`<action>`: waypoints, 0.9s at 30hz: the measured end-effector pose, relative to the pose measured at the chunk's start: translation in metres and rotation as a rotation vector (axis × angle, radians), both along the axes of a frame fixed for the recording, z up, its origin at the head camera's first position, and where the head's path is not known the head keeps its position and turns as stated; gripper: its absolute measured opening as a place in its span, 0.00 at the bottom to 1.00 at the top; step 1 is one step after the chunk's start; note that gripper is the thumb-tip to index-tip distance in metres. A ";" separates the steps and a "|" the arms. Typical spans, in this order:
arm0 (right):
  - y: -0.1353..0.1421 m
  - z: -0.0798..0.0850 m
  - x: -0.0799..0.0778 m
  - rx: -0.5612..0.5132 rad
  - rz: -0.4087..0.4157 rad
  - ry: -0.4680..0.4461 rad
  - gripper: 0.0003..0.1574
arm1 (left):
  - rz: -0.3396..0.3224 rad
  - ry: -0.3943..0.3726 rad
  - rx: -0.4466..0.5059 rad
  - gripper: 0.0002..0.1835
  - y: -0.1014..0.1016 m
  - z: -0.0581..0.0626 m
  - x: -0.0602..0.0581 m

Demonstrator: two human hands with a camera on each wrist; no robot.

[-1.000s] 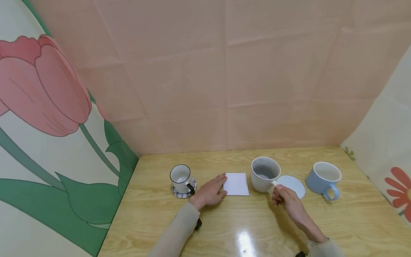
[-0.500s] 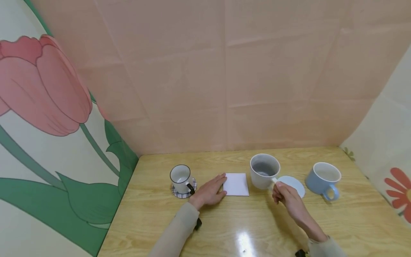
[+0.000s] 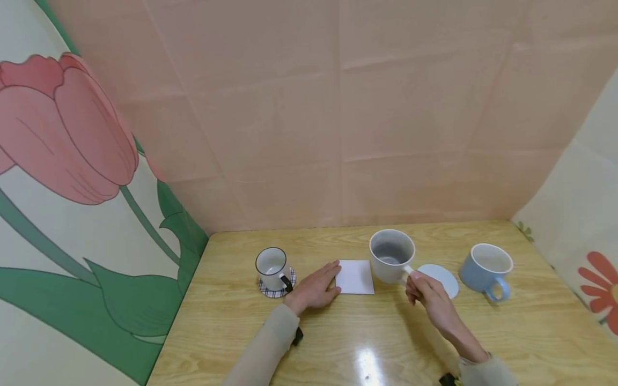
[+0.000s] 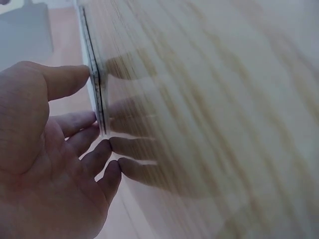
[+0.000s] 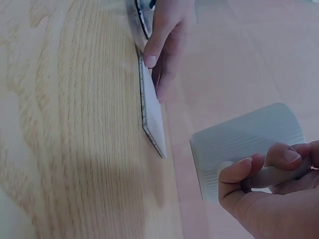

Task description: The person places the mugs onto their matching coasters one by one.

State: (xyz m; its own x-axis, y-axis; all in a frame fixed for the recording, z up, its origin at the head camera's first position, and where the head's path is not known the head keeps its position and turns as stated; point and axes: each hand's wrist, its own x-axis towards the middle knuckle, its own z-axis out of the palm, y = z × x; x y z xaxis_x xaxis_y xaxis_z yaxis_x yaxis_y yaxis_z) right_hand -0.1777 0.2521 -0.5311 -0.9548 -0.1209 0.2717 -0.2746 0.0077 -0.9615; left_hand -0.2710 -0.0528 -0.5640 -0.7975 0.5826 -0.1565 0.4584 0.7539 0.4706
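My right hand [image 3: 432,300] grips the handle of a white mug [image 3: 392,256], its fingers curled round it. In the right wrist view, the ribbed mug [image 5: 244,144] hangs above the table, apart from the white square coaster [image 5: 153,112]. My left hand [image 3: 315,288] lies at the left edge of the square coaster [image 3: 356,279]. In the left wrist view, thumb and fingertips of the left hand [image 4: 60,134] touch the edge of the coaster [image 4: 97,79], the fingers only slightly bent.
On the left, a white mug with a black rim [image 3: 271,262] stands on a checked coaster [image 3: 273,292]. A pale blue round coaster [image 3: 441,279] lies behind my right hand, and a blue mug [image 3: 483,268] stands farther right on the wooden table [image 3: 232,343].
The white mug has risen from the table and shifted left, toward the square coaster, in my right hand. My left hand has stayed at the coaster's edge.
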 end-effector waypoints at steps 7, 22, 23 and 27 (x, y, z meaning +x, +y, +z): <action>-0.005 0.003 0.001 -0.016 0.000 0.000 0.30 | 0.010 -0.010 -0.004 0.36 0.000 -0.001 -0.001; -0.011 0.010 0.001 -0.026 0.007 0.016 0.30 | 0.005 -0.013 -0.024 0.36 0.001 0.006 -0.002; -0.012 0.010 0.001 -0.027 0.008 0.017 0.31 | 0.004 -0.011 -0.023 0.36 0.001 0.006 -0.002; -0.015 0.009 0.001 -0.035 0.018 0.032 0.31 | 0.000 -0.009 -0.022 0.36 0.000 0.004 -0.002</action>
